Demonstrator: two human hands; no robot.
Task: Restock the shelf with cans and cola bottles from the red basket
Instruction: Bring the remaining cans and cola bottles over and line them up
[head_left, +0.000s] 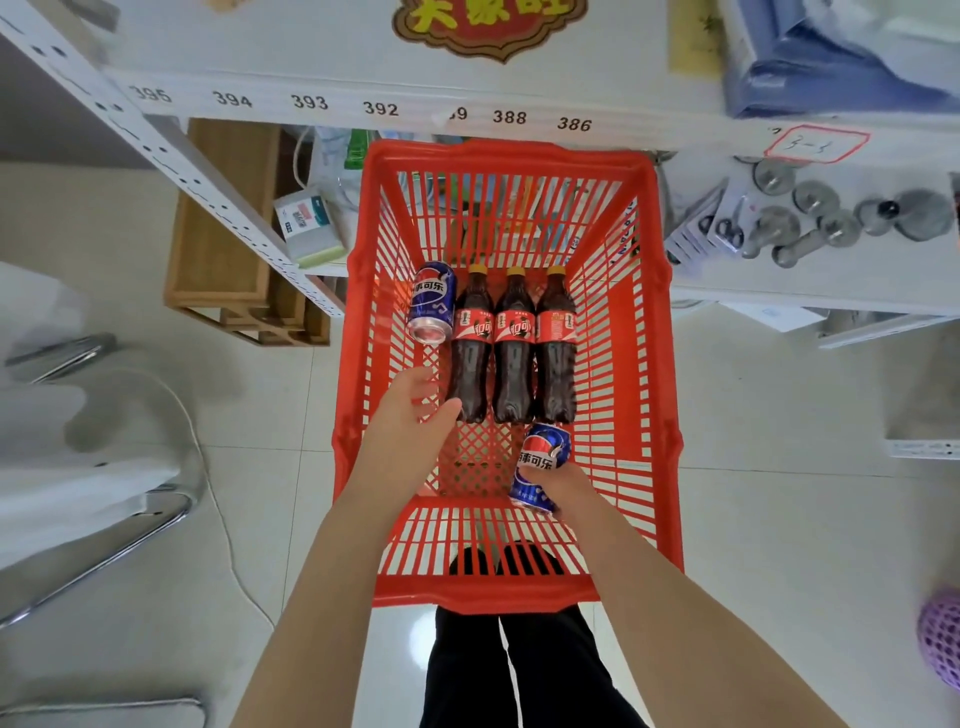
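Both bare forearms reach forward and down into the red basket (670, 415), which sits on the tiled floor (779, 493) right against the white shelf (322, 73).

Left hand (415, 410): palm turned inward, fingers loosely extended, holding nothing. It hovers over the basket's left side, between the loose can (432, 304) and the base of the left-most bottle. Thumb is very close to that bottle; contact unclear.

Right hand (566, 488): fingers wrapped round a blue can (540, 462), gripping it from the near side, with the can tilted and its top pointing away. This is at the near end of the basket, just below the bottle bases. Can't tell if it's lifted off the bottom.

Three cola bottles (514, 343) lie side by side on the basket bottom, yellow caps toward the shelf, touching each other. The loose can lies on its side just left of them, by the left wall.

The shelf's front edge carries number labels. Grey metal items (810, 228) are on a lower board at right, and a wooden crate (223, 218) is at left. Black trousers (519, 670) are below the basket.
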